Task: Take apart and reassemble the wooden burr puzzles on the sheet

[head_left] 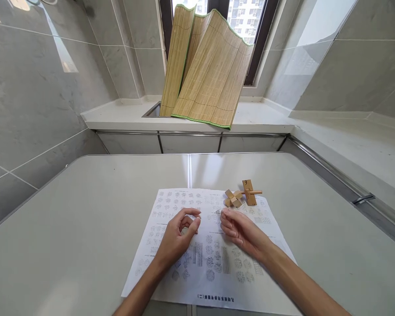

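Observation:
A large white sheet (204, 285) printed with small diagrams lies on the pale table. Over its left half is my left hand (181, 228), its fingers curved and a gap between thumb and forefinger, holding nothing. My right hand (238, 228) rests over the right half, fingers curled together; whether something small is inside is hidden. Just beyond my right hand, an interlocking wooden block piece (233, 198) sits at the sheet's far edge. Touching or close beside it stands a flat wooden piece (249, 192) with a thin rod through it.
The pale table (69, 219) has a seam down its middle. Behind it, a folded bamboo mat (213, 70) leans on the white window ledge (118, 116). Grey tiled walls rise on both sides, and a metal rail (332, 171) runs along the right.

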The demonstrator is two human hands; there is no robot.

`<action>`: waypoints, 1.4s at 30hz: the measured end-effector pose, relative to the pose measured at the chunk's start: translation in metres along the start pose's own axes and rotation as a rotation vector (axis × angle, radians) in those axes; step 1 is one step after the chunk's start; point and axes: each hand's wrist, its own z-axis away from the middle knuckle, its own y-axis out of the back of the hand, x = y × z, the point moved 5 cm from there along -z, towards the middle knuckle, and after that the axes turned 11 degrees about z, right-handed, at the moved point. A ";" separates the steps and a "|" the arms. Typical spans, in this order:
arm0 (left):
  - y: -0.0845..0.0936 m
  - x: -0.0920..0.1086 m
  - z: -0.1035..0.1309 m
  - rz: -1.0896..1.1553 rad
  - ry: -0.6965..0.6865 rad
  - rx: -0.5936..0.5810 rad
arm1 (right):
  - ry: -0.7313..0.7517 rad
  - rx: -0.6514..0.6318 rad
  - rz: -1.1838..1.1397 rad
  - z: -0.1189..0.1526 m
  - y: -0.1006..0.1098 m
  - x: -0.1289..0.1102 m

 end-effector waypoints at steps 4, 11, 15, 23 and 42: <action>0.001 0.001 -0.001 -0.036 -0.011 0.008 | 0.095 0.030 -0.093 0.000 0.009 -0.008; 0.002 0.000 -0.001 0.006 0.013 0.022 | 0.260 0.071 -0.346 -0.001 0.036 -0.025; 0.002 0.001 0.000 0.011 0.030 0.013 | 0.271 0.079 -0.418 -0.003 0.048 -0.023; 0.003 0.001 0.000 0.068 0.018 0.016 | 0.197 0.043 -0.480 -0.007 0.054 -0.014; 0.001 0.003 0.003 -0.001 -0.029 0.010 | 0.499 0.363 0.380 0.015 0.024 -0.031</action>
